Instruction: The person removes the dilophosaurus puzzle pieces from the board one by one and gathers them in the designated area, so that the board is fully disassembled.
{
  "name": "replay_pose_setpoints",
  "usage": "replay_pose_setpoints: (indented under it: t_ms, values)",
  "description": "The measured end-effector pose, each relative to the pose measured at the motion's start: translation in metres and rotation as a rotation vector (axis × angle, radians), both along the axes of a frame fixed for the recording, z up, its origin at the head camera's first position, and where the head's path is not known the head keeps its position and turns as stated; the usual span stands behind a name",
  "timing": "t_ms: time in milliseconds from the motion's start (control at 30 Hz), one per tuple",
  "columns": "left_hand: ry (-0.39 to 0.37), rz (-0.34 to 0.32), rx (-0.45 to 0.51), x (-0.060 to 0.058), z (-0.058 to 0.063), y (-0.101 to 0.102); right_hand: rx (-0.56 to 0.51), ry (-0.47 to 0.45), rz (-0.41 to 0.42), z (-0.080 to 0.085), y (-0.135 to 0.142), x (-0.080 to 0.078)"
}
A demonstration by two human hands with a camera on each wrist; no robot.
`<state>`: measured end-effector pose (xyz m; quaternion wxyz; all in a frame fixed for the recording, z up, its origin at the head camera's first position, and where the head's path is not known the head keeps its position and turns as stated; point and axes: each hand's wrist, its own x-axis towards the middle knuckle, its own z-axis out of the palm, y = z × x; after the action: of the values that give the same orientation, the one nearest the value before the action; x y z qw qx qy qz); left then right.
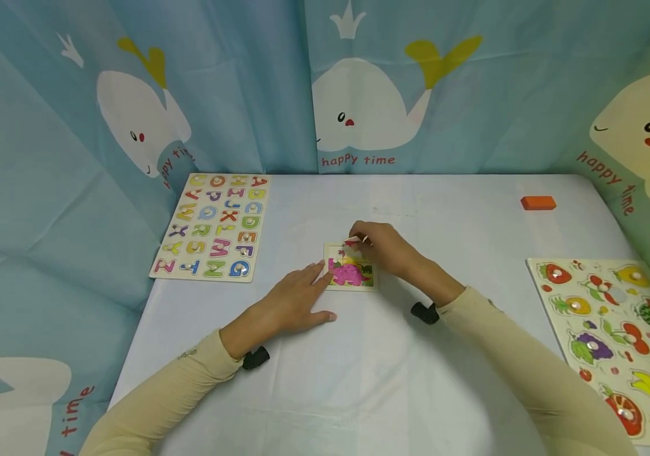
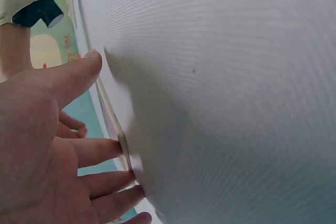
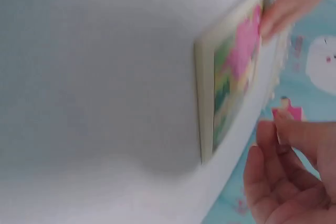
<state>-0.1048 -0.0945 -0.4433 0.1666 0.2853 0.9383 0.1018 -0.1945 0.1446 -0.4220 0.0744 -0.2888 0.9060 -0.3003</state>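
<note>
A small jigsaw board (image 1: 353, 289) with a pink dinosaur picture lies flat on the table, its lower part filled and some pale area showing in its upper part. My left hand (image 1: 296, 301) rests at the board's left side, fingers stretched and fingertips touching its edge; the left wrist view shows the fingers (image 2: 102, 182) fairly straight. Above the board's upper right, my right hand (image 1: 384, 247) pinches a jigsaw piece (image 3: 294, 113) between thumb and fingertips. That piece has pink on it and is held clear of the board in the right wrist view.
An alphabet puzzle board (image 1: 205, 228) lies at the back left of the white table (image 1: 359, 392). On the right are a fruit puzzle board (image 1: 615, 354) and, farther back, an orange block (image 1: 538, 202). Blue whale-print curtains (image 1: 279, 82) stand around the back and sides.
</note>
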Motion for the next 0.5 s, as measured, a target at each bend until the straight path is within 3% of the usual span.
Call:
replay_pose_setpoints:
  t_ms: [133,200,500]
  values:
    - [-0.013,0.005,0.009,0.001,0.0,0.0,0.008,0.069,-0.039,0.008,0.025,-0.005]
    - [-0.011,0.002,0.013,0.001,0.001,0.0,0.044,0.058,-0.055,0.012,0.038,-0.006]
    - [0.003,-0.006,0.029,0.003,0.001,-0.002,0.1,-0.128,-0.174,0.027,0.091,-0.003]
